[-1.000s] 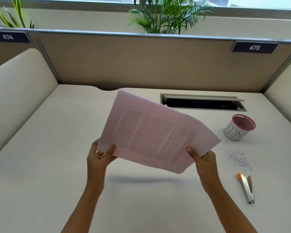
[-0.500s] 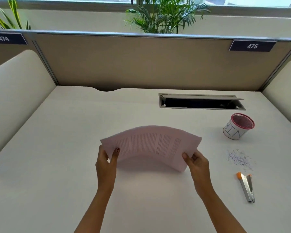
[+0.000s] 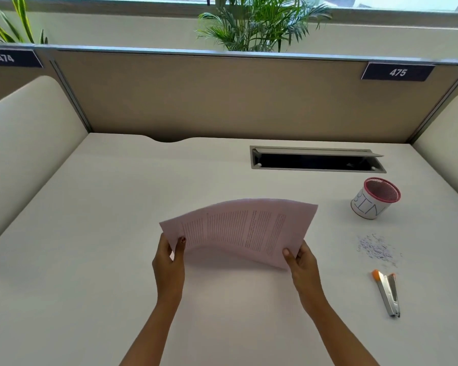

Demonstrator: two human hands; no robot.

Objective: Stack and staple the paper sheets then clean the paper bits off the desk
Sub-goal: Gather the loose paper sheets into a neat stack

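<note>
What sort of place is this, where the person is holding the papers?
Most likely a shared office or study hall: the desk is walled by partition panels, number plates 474 and 475 mark the seats, and a cable hatch is set into the desk.

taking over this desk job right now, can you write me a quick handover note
Left hand grips the left edge of the paper sheets; right hand grips the right edge. The sheets are bowed upward between them over the middle of the desk.
Stapler lies on the desk to the right, with no hand on it; paper bits are scattered just beyond it, with the cup marked BIN further back.
Done: sheets gathered into one stack.
Left: square the stack if needed, staple it, then clear the bits, probably into the cup.
</note>
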